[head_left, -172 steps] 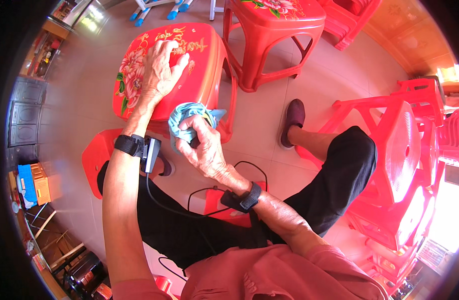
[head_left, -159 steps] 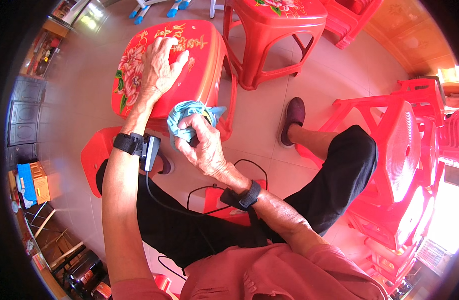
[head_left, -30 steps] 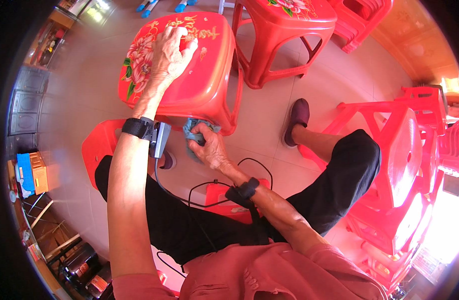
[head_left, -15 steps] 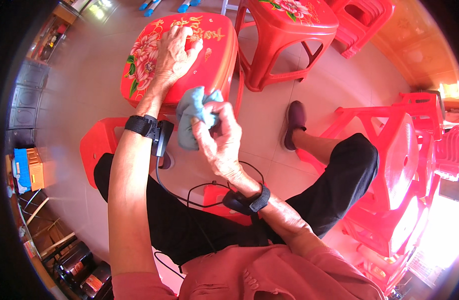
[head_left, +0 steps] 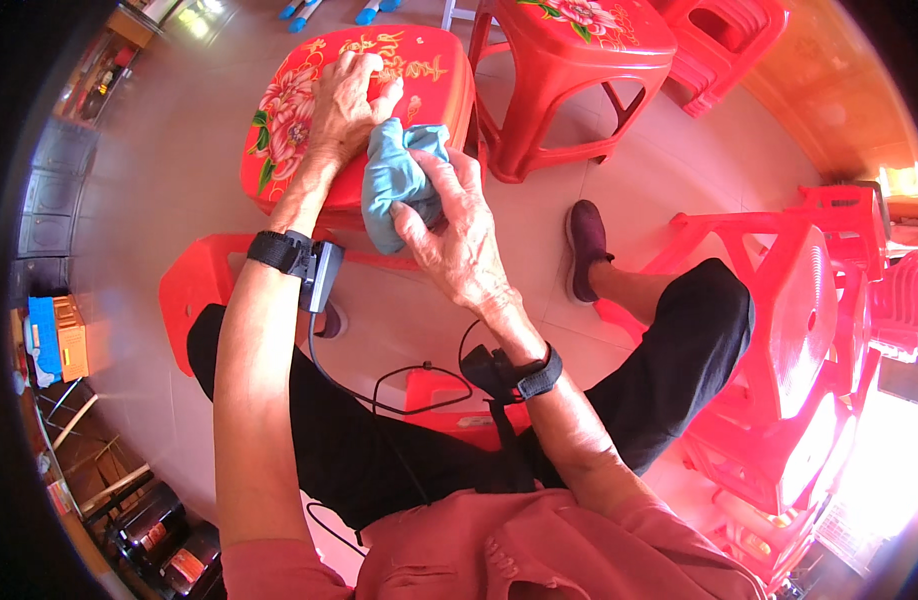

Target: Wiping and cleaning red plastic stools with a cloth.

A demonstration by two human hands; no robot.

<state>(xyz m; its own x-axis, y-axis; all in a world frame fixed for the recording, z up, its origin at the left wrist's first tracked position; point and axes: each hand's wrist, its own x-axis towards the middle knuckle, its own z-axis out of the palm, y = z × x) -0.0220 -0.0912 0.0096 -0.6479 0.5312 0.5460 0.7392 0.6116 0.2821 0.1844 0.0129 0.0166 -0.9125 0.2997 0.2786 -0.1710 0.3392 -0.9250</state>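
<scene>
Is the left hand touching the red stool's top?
Touching. The head view shows the left hand pressed palm-down on the red stool top.

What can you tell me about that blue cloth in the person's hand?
The cloth is light blue, soft and crumpled, bunched into a loose wad with folds, not spread flat. The right hand grips it from the side, fingers wrapped over its upper part. It sits against the near edge of the red stool with the flower print, its lower end hanging below the seat. The left hand lies on the seat right next to it.
</scene>
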